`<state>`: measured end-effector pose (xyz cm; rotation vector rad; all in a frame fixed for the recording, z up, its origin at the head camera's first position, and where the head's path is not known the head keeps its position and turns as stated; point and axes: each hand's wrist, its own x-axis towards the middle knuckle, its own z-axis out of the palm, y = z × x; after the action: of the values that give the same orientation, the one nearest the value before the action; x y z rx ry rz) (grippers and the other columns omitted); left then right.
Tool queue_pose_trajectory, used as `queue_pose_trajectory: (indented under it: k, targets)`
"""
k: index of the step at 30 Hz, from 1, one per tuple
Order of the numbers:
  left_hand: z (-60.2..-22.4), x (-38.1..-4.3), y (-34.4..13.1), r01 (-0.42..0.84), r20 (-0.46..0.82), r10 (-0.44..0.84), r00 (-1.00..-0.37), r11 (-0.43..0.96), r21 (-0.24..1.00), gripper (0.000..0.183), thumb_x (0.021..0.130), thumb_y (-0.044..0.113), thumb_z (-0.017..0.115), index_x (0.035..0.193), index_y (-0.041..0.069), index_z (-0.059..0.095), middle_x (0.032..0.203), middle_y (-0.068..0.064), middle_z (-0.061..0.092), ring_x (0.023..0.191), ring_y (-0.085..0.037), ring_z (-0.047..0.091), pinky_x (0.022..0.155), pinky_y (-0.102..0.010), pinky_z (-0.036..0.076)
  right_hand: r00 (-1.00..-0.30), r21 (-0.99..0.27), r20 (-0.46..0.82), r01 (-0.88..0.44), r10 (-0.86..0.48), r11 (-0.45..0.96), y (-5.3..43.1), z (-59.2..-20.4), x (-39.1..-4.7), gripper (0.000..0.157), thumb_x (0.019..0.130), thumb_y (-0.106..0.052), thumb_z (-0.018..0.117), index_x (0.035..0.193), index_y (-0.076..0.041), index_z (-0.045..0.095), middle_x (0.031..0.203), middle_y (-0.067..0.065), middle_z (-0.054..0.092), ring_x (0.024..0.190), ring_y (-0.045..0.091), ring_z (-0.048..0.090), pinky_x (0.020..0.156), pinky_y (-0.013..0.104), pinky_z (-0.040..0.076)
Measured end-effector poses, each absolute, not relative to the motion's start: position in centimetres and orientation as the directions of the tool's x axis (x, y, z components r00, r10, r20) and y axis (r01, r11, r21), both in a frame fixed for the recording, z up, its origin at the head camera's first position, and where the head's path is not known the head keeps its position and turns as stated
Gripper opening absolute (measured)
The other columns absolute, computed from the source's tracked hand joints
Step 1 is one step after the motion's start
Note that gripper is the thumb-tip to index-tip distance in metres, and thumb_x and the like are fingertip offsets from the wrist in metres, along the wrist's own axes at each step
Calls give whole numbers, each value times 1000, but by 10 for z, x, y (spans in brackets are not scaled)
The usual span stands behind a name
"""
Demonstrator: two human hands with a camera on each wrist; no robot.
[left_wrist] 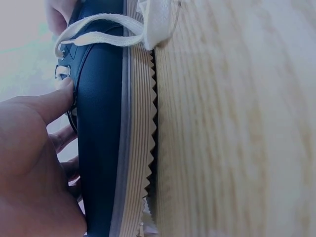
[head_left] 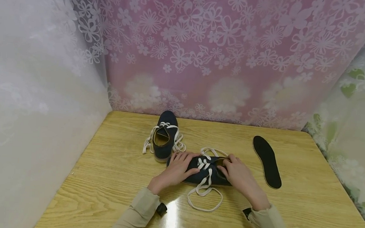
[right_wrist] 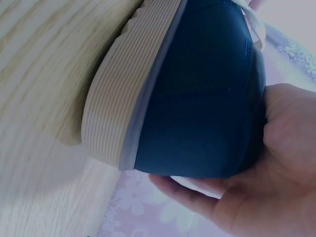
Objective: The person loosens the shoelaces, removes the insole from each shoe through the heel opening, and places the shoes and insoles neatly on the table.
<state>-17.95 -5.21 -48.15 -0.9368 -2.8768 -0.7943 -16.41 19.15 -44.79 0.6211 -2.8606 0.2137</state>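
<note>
A dark navy lace-up shoe (head_left: 194,178) lies sole down on the table, toe to the left and heel to the right. My left hand (head_left: 179,167) holds its front part, thumb beside the white laces (head_left: 203,209) and fingers over the far side. At the heel end, my right hand (head_left: 241,175) grips the collar, with the thumb at the opening. The right wrist view shows fingers wrapped around the heel (right_wrist: 197,123). In the left wrist view the ridged pale sole (left_wrist: 136,123) is seen along the wooden top. The loose lace makes a loop on the near side.
A second navy shoe (head_left: 167,117) with loose white laces stands behind, close to the held shoe's toe. A black insole (head_left: 267,161) lies on the wooden table (head_left: 112,151) to the right. Floral cloth (head_left: 185,52) hangs behind the table and at both sides.
</note>
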Motion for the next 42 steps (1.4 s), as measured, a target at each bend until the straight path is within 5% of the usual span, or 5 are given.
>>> queue_pose_trajectory:
  k: [13,24,31,42]
  targets:
    - [-483,-181,-52,551,166,544,-823,692,466,56,93,50,43,142,25,32,134,-1,42,126,-23,36,106,-51,19,-815,-65,382,-493,-435,867,194,-448,-171,19,88,-33,62,80,-16,65,105,7,58,88,25,57,73,44,46]
    - [-484,-181,-53,553,167,546,-821,686,473,56,93,50,44,142,26,31,135,-1,41,127,-23,36,106,-52,19,-795,-73,497,-438,-348,896,221,-430,-176,15,82,-25,67,69,-19,63,100,5,59,82,25,52,70,42,40]
    - [-483,-181,-53,546,155,547,-823,686,480,57,93,50,44,143,27,30,136,0,40,128,-23,35,106,-51,18,-780,-36,463,-490,-420,871,232,-427,-177,10,81,-25,70,80,-15,69,88,1,60,77,22,55,64,37,45]
    - [-482,-180,-53,547,152,548,-822,689,476,57,93,51,42,143,26,30,136,0,40,128,-23,34,106,-51,18,-608,115,503,-658,-614,745,217,-448,-172,16,78,-31,71,89,-19,69,95,2,60,83,20,58,74,41,47]
